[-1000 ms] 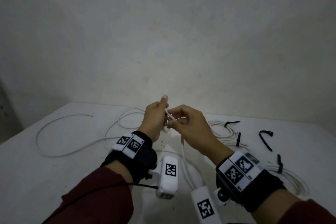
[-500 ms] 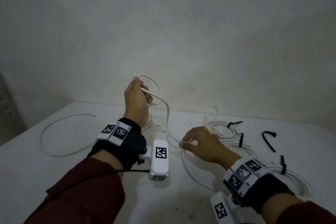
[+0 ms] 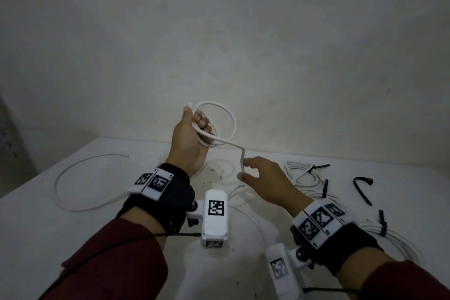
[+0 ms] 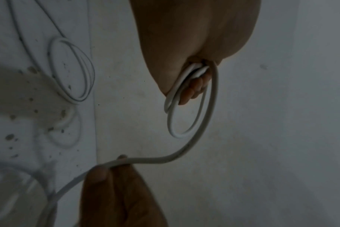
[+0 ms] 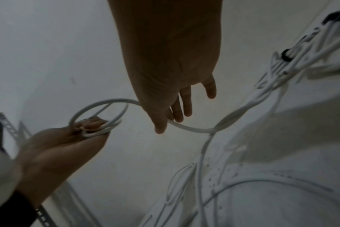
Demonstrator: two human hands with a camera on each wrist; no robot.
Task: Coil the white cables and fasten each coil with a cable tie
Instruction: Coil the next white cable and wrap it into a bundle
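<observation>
Right hand (image 3: 265,182) has risen, pinching the white cable (image 3: 229,143) nearer left hand (image 3: 188,141).

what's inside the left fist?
The left hand grips several gathered turns of white cable, the loop standing out past the fingers. A strand runs on to the right hand. The exact turn count is hidden by the palm.

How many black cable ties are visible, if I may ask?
4 ties: two on the far coil, one loose right of it, one on the nearest coil; more may be hidden.
</observation>
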